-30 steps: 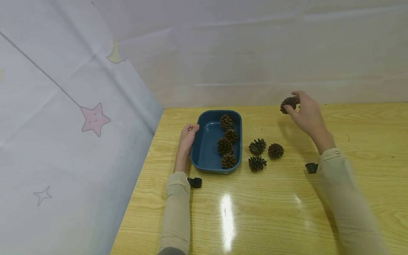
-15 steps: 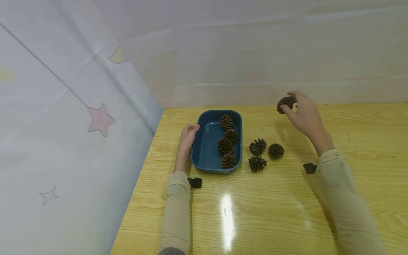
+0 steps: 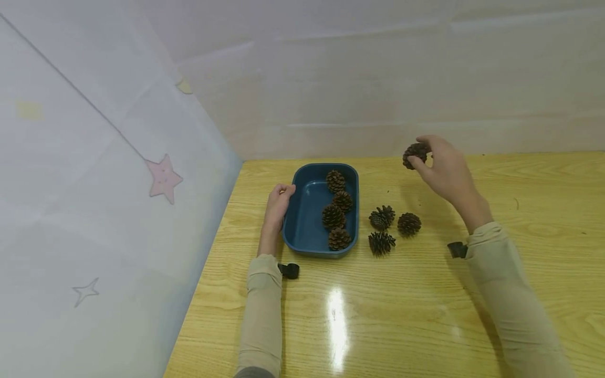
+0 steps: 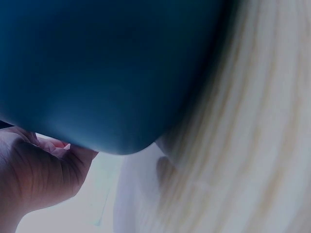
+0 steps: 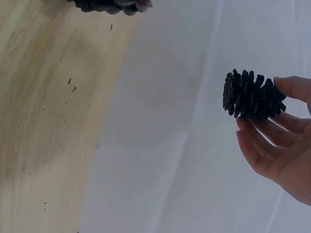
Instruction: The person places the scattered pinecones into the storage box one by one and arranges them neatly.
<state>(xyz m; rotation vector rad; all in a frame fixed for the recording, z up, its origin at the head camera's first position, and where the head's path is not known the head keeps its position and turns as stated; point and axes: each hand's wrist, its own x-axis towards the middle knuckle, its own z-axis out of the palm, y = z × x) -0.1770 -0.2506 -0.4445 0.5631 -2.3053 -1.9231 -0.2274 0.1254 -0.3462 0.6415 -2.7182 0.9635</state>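
Observation:
My right hand (image 3: pixel 446 170) pinches a brown pine cone (image 3: pixel 415 156) between thumb and fingers, up near the table's back edge. In the right wrist view the same pine cone (image 5: pixel 253 95) shows its opened scales, with the fingertips beneath it. At the left side of a dark blue rectangular container (image 3: pixel 302 247), my left hand (image 3: pixel 278 206) grips the rim, thumb at the top edge. Several pine cones (image 3: pixel 333 216) lie along the container's right half. The left wrist view shows the container's outer wall (image 4: pixel 97 77) close up and part of the left hand (image 4: pixel 43 170).
To the right of the container, three pine cones (image 3: pixel 408 224) lie on the wooden table (image 3: pixel 402 315). A pale sheet (image 3: pixel 359 79) stands behind the table, and a patterned one (image 3: pixel 104 210) with a pink star borders it on the left.
My right hand has moved a little to the left, carrying the pine cone. The left hand and the container have stayed in place.

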